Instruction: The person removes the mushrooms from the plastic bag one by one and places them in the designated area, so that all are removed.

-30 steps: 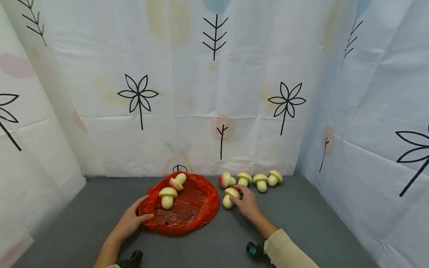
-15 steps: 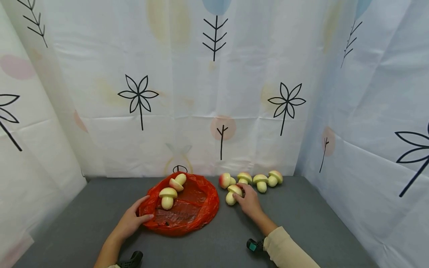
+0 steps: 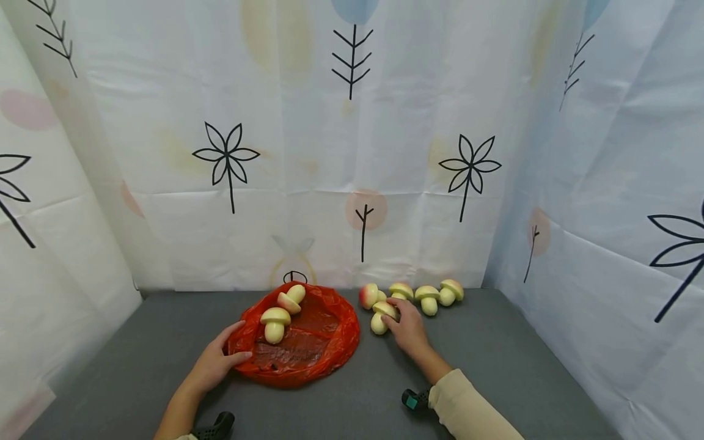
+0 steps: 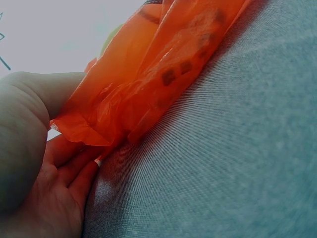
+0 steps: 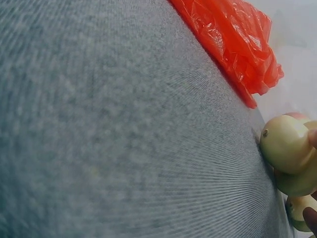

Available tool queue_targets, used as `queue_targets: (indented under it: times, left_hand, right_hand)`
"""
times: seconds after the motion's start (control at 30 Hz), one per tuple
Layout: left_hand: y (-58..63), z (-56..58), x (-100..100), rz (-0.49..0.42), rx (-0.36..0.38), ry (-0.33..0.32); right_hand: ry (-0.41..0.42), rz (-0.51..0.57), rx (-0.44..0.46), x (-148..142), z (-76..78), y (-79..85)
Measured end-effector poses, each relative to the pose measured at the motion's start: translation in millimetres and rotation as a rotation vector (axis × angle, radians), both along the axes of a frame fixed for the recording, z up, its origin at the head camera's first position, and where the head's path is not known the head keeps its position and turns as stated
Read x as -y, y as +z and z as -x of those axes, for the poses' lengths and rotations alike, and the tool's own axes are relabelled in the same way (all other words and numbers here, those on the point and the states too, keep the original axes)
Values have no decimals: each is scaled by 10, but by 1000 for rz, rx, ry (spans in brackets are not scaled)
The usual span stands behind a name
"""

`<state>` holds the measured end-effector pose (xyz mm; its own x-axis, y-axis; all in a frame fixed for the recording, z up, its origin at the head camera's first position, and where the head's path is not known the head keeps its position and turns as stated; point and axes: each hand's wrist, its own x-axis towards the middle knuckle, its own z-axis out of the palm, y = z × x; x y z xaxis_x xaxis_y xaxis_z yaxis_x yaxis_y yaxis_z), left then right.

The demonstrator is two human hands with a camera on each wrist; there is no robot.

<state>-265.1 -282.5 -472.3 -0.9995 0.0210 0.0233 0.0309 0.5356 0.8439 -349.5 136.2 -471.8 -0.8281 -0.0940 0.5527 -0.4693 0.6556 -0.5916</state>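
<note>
An opened-out red plastic bag (image 3: 346, 333) lies on the table with two pale yellow model mushrooms (image 3: 274, 330) inside. My left hand (image 3: 211, 363) grips its left rim, thumb on the inner side and fingers outside; the left wrist view shows the rim (image 4: 94, 114) between them. Right of the bag, my right hand (image 3: 409, 333) holds another mushroom (image 3: 378, 322) by its cap, stem pointing toward me. In the right wrist view that mushroom (image 5: 285, 144) is at the right edge, where only fingertips show. Whether it touches the table is unclear.
Behind the right hand, several more mushrooms (image 3: 427, 300) stand or lie in a row along the table's back edge; one with a reddish cap (image 3: 368, 296) lies on its side. Patterned white curtains (image 3: 407, 238) enclose the grey table (image 3: 495, 366) at back and sides.
My right hand has moved the mushroom slightly back and to the right, closer to the row, mostly in the first half second. The left hand and bag stay put.
</note>
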Motion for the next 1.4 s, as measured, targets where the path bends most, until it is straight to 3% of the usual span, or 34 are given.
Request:
queue_targets:
  times: [0.37, 1.03, 1.4]
  left_hand:
    - [-10, -5, 7, -3, 4, 2]
    - [5, -7, 6, 9, -3, 1]
    - [7, 0, 1, 19, -1, 1]
  right_hand:
    - [-10, -8, -17, 23, 34, -19]
    - [-22, 7, -194, 98, 52, 35]
    - [11, 81, -252, 266, -52, 134]
